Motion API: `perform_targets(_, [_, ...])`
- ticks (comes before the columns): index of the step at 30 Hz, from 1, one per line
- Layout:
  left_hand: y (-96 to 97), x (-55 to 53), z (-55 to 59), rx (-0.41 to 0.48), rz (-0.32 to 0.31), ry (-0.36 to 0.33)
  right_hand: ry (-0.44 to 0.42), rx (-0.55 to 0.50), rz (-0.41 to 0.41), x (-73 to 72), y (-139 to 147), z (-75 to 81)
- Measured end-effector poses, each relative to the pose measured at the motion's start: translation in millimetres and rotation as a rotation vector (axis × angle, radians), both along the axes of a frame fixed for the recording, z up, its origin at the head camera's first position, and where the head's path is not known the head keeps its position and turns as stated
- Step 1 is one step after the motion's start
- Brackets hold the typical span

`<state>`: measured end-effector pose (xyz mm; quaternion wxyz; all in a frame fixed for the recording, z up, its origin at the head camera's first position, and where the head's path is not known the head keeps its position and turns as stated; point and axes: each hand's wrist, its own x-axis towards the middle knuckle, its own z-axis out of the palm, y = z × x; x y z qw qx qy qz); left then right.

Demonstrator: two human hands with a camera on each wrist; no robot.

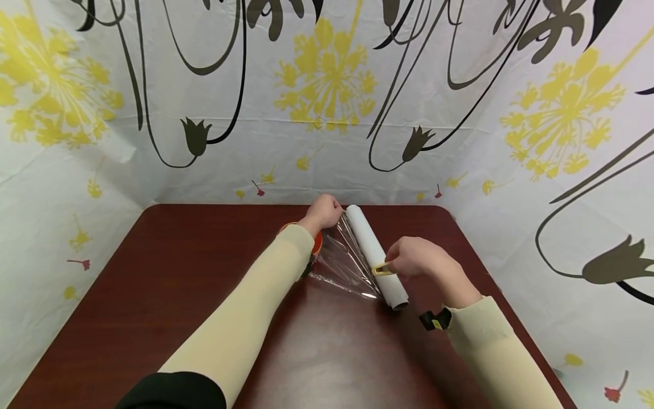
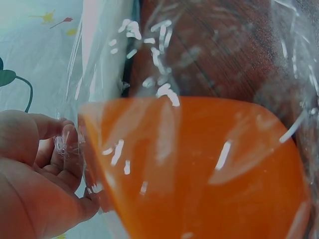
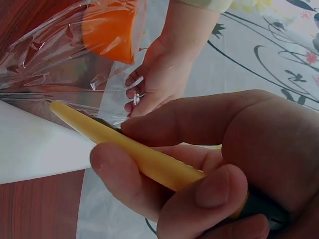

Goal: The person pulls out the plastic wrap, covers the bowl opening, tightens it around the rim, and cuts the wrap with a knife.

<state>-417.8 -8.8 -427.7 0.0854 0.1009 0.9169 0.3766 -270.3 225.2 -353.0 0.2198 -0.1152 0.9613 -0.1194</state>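
- I am watching the left hand [image 1: 323, 210] at the far side of the table [image 1: 128, 284], its fingers curled in and pinching a gathered edge of the clear film [image 1: 342, 261]; a loosening pinch could be letting the film spring back and cling to itself.
- I am seeing the right hand [image 1: 416, 258], nearer and to the right, curling its fingers around a yellow tool [image 1: 382, 268] (a cutter, I am guessing, as no blade is showing plainly).
- The tool's tip is pointing at the creased film beside the white roll [image 1: 375, 250]; I cannot tell whether it is touching. A blade there could be snagging the folds, tearing raggedly or nicking the roll.
- The roll is lying aslant, far to near, right of the film, and I am seeing no hand gripping it; a hard pull could be rolling or dragging it.
- The orange container [image 3: 107, 35] is sitting left of the roll, partly hidden by the left forearm; a sagging film or a bumping wrist could be shifting it.
- I am worrying most about a slip towards the left fingers.
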Motion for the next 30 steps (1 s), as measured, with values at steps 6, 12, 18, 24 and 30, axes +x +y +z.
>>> perform_targets(6, [-0.1, 0.3, -0.8, -0.003, 0.006, 0.012, -0.008, -0.005, 0.017, 12.2, 2.6, 0.5])
perform_targets(12, [-1.6, 0.1, 0.7, 0.011, 0.007, 0.001, -0.028, 0.019, 0.020, 27.0, 3.8, 5.6])
perform_targets(18, [-3.1, -1.0, 0.9, 0.018, 0.003, -0.007, -0.015, 0.022, 0.030, 41.0, 6.5, 7.7])
perform_targets(24, [-2.5, -0.4, 0.8, 0.020, 0.010, -0.004, 0.006, 0.033, 0.029, 47.0, 8.7, 6.1])
perform_targets(30, [-3.1, -0.4, 1.1, 0.038, 0.022, -0.005, 0.015, 0.043, 0.028, 50.7, 10.3, 5.5])
